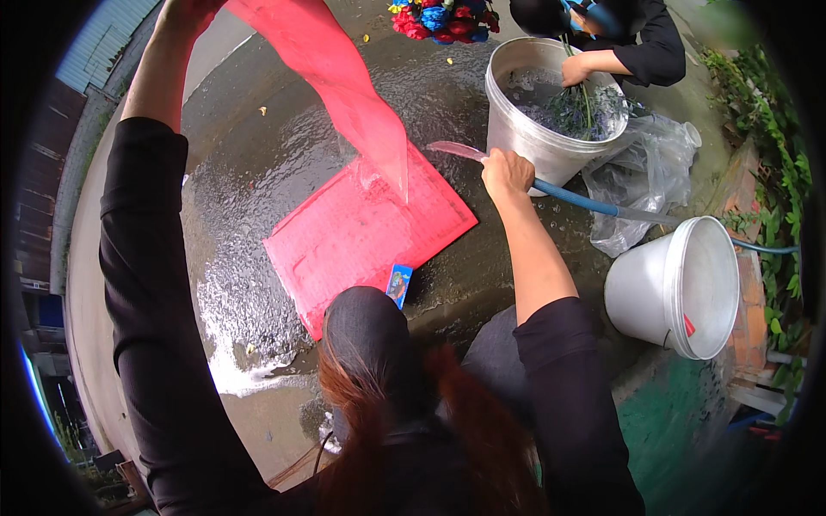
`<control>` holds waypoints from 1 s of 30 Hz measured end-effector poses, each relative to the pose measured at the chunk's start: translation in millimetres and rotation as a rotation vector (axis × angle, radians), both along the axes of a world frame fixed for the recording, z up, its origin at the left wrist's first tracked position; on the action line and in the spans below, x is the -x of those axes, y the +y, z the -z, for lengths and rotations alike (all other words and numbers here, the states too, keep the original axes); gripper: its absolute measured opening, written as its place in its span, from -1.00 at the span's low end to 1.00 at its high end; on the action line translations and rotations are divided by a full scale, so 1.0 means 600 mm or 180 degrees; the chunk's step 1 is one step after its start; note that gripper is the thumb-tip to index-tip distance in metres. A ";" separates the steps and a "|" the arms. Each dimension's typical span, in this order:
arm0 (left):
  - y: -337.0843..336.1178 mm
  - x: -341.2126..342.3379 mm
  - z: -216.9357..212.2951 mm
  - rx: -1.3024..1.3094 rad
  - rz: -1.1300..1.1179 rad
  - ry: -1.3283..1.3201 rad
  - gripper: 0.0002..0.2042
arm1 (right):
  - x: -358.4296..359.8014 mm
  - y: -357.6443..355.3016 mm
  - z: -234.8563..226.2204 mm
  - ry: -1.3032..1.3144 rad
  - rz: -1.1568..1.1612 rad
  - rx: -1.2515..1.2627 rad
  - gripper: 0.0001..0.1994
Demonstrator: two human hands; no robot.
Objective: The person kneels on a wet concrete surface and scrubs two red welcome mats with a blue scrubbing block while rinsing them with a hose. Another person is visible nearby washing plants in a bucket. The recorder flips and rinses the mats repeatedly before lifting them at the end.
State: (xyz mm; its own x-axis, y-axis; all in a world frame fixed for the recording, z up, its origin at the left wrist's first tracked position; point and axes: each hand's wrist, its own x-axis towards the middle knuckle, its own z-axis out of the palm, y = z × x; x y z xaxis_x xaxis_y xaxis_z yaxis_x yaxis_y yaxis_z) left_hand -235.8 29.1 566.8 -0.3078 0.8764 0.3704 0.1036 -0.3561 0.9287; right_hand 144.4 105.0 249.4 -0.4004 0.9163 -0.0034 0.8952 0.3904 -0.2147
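Stage of work: by judgement, partway through a wetting or rinsing. Done: the red board (335,249), centre of frame, already looks wet. Outstanding: the red sheet (331,77) is neither laid flat nor set aside, and the hose (576,196) is not put down. How clean either red piece is cannot be told.

Left hand (196,7): top edge, upper left, cropped by the frame; the sheet's upper end runs up to it, but the fingers' grip cannot be made out.

Right hand (509,174): right of centre, fist closed around the hose near its end, aimed left.

Sheet: thin, limp, glossy, plastic-looking; a twisted band from the top edge to a pointed corner over the board. Whether the two are joined is unclear.

Board: flat rectangle, lying askew, smooth sheen, faint scuffs.

Hose: flexible round tube, blue, greyer farther right; pinkish tip or water at its end, indistinct.

Packet (399,285): small, blue, boxy, at the board's lower edge.

Ground (258,215): dark, wet, slick; pale foam lower left of the board.

Bucket of greenery (538,142): upper right, whitish, round; a co-worker's hand (578,69) at the stems.

Tilted bucket (641,288): right, whitish, smooth, mouth facing right.

Plastic bag (650,168): clear, crumpled, between the buckets.

Flowers (443,19): top centre, red and blue, ruffled cluster.
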 end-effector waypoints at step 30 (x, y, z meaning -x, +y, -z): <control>-0.123 0.261 -0.117 -0.0857 -0.1411 -0.0989 -0.75 | -0.007 -0.018 0.006 0.0122 0.0078 0.0549 -0.74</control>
